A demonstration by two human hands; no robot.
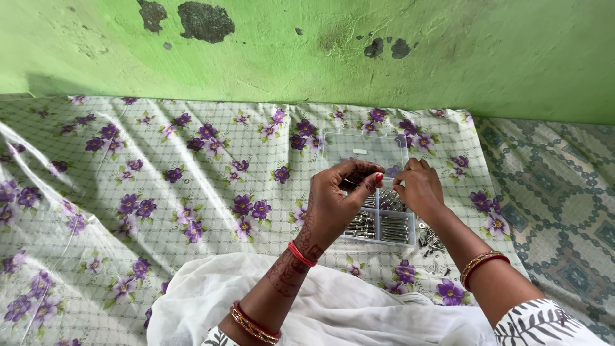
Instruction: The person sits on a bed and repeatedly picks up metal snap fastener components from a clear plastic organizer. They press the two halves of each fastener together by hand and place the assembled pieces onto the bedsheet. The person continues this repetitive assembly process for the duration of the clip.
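A clear plastic compartment box [383, 231] with its lid [365, 148] standing open lies on the floral cloth. Its cells hold several silver screws and bolts [393, 227]. My left hand [339, 198] and my right hand [419, 187] hover above the box with fingertips almost meeting, pinching a small metal piece between them that is too small to make out. Loose screws and washers [430, 240] lie on the cloth just right of the box, below my right wrist.
A white cloth with purple flowers [160, 192] covers the surface. A green wall [320, 51] rises behind it. A patterned teal mat [564, 192] lies to the right. White fabric [333, 307] covers my lap in front.
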